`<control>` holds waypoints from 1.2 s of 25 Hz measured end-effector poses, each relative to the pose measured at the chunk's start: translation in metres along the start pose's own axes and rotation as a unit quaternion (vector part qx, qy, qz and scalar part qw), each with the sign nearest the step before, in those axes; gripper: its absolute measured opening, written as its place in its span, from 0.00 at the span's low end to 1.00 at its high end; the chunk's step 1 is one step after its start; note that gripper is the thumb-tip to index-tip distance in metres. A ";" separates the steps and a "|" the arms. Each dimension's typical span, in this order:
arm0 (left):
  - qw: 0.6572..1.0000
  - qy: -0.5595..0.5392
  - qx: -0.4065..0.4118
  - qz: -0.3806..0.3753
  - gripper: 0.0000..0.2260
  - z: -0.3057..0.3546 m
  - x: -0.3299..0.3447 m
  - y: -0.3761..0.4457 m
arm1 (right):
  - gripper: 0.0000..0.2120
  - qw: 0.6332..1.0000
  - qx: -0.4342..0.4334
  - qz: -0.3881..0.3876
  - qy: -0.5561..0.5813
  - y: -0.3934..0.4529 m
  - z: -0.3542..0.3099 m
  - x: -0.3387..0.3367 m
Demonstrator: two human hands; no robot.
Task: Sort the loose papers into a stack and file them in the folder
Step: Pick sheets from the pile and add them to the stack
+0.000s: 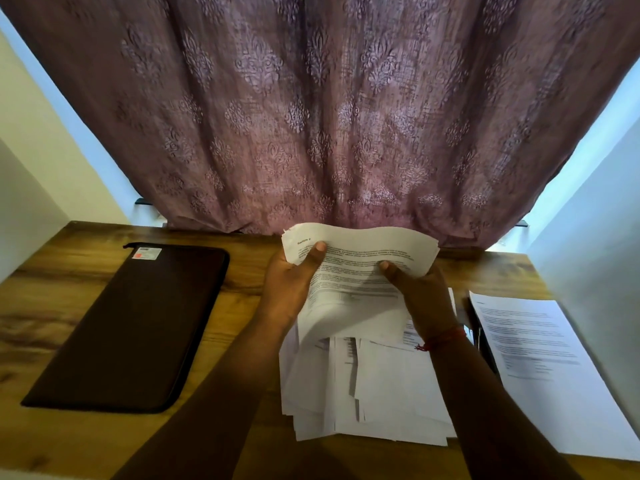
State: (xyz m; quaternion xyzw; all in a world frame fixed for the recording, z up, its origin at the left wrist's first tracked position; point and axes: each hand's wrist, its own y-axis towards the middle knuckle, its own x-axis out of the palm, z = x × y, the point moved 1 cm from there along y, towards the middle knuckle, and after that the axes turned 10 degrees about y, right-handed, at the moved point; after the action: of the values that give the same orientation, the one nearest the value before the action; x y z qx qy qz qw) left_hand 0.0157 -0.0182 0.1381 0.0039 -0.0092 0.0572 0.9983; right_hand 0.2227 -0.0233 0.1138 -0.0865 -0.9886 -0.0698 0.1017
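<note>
Here, both hands (356, 289) pinching a curled sheet (360, 251) by its side edges above the loose papers (381, 386).

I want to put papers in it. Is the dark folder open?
No, the dark brown zip-up folder lies flat and closed on the wooden table, apart from the sheets both hands hold.

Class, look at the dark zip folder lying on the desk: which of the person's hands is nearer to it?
Left. The left hand grips the raised sheet just right of the zip folder; the right hand holds the sheet's far side, farther away.
</note>
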 end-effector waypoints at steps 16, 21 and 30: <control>0.994 0.075 -0.064 0.051 0.12 -0.045 0.002 -0.012 | 0.05 0.996 0.045 0.074 -0.016 -0.033 0.048 0.013; 0.997 0.069 -0.015 0.011 0.10 -0.029 -0.009 -0.010 | 0.09 0.997 -0.016 0.027 -0.066 -0.025 0.028 0.000; 0.990 0.098 0.102 -0.008 0.06 0.010 -0.023 0.008 | 0.10 0.968 -0.181 -0.068 -0.158 0.013 -0.037 -0.010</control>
State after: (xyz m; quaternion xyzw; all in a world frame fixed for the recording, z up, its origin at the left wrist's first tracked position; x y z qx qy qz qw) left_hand -0.0078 -0.0128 0.1477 0.1000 0.0947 0.0504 0.9892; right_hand 0.2420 -0.0184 0.1490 -0.0461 -0.9666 -0.2397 -0.0784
